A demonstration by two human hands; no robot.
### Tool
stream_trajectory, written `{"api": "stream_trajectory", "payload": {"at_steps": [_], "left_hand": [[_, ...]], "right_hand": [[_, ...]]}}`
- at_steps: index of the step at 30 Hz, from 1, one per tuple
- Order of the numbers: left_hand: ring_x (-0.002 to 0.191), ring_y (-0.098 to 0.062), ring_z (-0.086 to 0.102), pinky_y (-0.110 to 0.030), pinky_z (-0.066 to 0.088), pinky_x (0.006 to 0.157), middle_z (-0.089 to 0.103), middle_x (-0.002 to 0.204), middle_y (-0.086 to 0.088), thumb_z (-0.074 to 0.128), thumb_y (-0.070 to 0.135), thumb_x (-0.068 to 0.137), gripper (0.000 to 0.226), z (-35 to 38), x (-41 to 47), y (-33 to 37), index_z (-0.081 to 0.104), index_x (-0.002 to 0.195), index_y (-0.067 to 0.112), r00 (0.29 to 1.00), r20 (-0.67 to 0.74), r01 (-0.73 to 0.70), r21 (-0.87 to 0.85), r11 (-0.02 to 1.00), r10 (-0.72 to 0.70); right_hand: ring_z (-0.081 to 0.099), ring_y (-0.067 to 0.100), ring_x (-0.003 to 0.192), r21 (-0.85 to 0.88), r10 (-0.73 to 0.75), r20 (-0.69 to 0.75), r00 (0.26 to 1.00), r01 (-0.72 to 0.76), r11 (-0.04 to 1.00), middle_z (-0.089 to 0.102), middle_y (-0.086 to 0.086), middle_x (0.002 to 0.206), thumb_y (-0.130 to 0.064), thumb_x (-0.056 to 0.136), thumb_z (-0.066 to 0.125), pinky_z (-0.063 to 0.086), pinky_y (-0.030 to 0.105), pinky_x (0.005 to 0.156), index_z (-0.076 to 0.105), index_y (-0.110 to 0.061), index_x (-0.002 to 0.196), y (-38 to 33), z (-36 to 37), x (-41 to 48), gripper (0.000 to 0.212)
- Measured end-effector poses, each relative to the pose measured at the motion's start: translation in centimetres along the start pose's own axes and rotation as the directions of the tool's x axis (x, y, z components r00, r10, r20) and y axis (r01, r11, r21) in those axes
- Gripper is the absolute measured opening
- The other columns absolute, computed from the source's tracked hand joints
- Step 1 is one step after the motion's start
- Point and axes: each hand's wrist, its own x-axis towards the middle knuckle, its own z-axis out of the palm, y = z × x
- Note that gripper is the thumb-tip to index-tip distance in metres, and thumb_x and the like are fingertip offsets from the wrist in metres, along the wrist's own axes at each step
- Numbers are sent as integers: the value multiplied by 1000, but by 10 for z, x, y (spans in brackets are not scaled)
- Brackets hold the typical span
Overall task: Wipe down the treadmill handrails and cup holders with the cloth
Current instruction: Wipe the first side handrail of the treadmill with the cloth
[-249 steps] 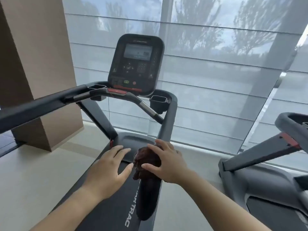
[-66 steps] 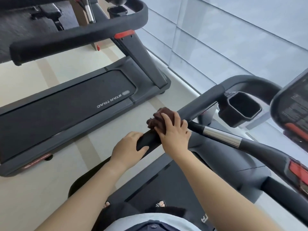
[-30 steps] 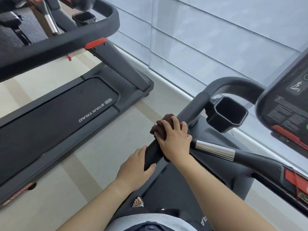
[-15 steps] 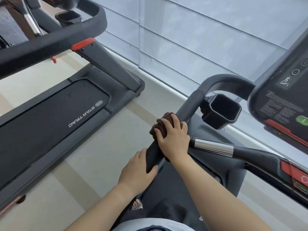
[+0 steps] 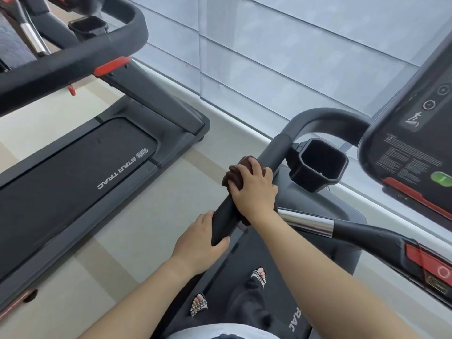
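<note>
A: The right hand has slid the brown cloth further up the left handrail — grip wrapped over it, pinching cloth against the bar.

B: And the left hand?

A: Still clasped round the rail's lower end. The cup holder now sits just beside the cloth, untouched; I'd say it's next.

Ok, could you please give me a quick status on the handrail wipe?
Right hand presses cloth on left handrail. Left hand grips rail end. Cup holder just ahead, not yet wiped. Nothing in the way.
</note>
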Motion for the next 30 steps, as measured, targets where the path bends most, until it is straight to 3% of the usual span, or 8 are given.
{"api": "stream_trajectory", "payload": {"at_steps": [7,13,16,20,25,30], "left_hand": [[89,-15,55,-33,51,71,53,112,4,55,46,80,44,3,36,25,40,117,26,999,-35,-4,6,1000,4],[97,-13,54,-25,43,72,48,125,6,52,45,83,52,4,68,43,37,128,24,999,-38,-22,74,997,25],[99,-14,54,-24,42,74,48,127,5,51,42,86,51,7,90,59,37,130,22,998,-53,-37,88,995,42],[106,-17,52,-29,46,80,46,130,1,48,39,89,50,14,127,86,35,132,18,995,-61,-69,133,989,77],[116,-22,47,-35,46,89,43,135,-4,47,37,91,51,25,174,118,33,134,14,992,-78,-89,176,980,104],[109,-27,50,-38,46,84,45,130,-10,47,35,91,46,39,211,145,37,128,9,992,-111,-46,159,986,64]], "right_hand": [[32,36,122,-9,-151,-26,988,150,989,35,0,145,-42,88,53,45,53,81,48,-32,124,20,-2,1,38],[35,35,120,106,-76,-53,996,81,991,32,3,148,-36,93,49,45,52,87,48,-24,128,52,-35,48,37],[37,34,120,197,-61,-153,986,91,976,37,3,145,-33,93,51,43,50,92,50,-23,126,79,-63,62,35],[38,33,121,190,7,-266,964,46,981,37,3,145,-34,92,50,41,48,92,50,-26,123,126,-97,85,32],[35,35,120,100,68,-158,985,-53,994,34,2,146,-36,93,47,44,54,91,48,-26,125,163,-100,115,33],[34,36,120,30,59,-3,998,-59,998,32,4,146,-39,95,41,45,54,88,43,-26,130,165,-79,134,37]]}}
